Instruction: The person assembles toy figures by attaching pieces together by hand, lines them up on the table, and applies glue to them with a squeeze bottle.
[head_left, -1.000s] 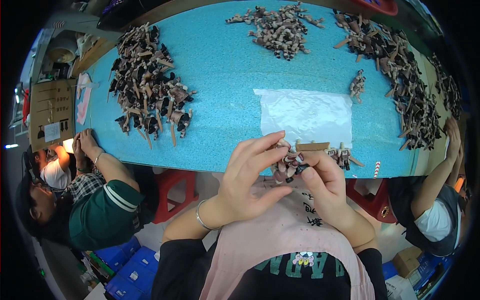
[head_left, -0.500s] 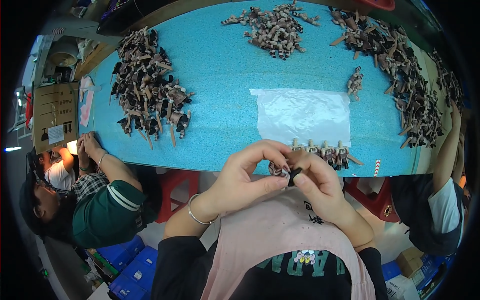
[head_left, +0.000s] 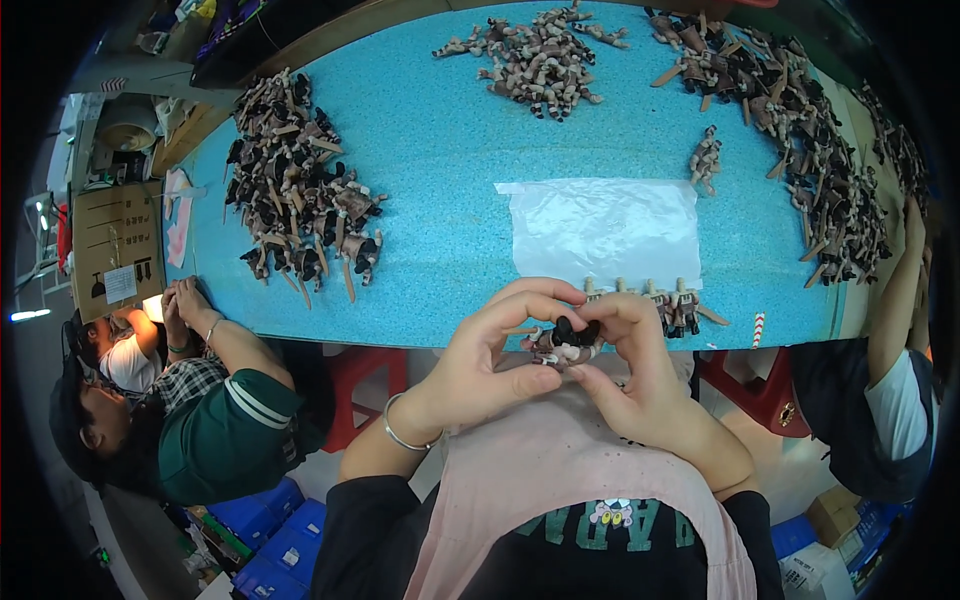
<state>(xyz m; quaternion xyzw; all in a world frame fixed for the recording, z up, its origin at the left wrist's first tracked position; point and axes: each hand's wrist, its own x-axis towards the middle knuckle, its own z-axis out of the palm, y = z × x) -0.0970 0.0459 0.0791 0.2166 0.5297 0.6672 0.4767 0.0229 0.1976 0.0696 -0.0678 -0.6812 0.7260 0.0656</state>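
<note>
Between my two hands, just above the table's near edge, is a small toy figure (head_left: 560, 346) with brown, cream and black parts. My left hand (head_left: 497, 345) curls round it from one side, thumb under it. From the other side my right hand (head_left: 637, 355) grips it with thumb and forefinger. Its lower part is partly covered by my fingers. Just beyond my right hand, a row of several similar figures (head_left: 683, 308) lies along the near edge of a clear plastic sheet (head_left: 605, 235) on the blue table (head_left: 430, 200).
Heaps of figures lie at the left (head_left: 290, 190), at the far middle (head_left: 545, 70) and along the right (head_left: 810, 150). A single figure (head_left: 705, 160) rests beside the sheet. People sit at both sides; one's forearm (head_left: 245, 345) leans on the table's left edge. Red stools (head_left: 365, 385) stand below.
The figure has been turned in my fingers, and more of its black and brown parts now show. My right hand has shifted slightly, and the brown piece near its fingertips no longer shows.
</note>
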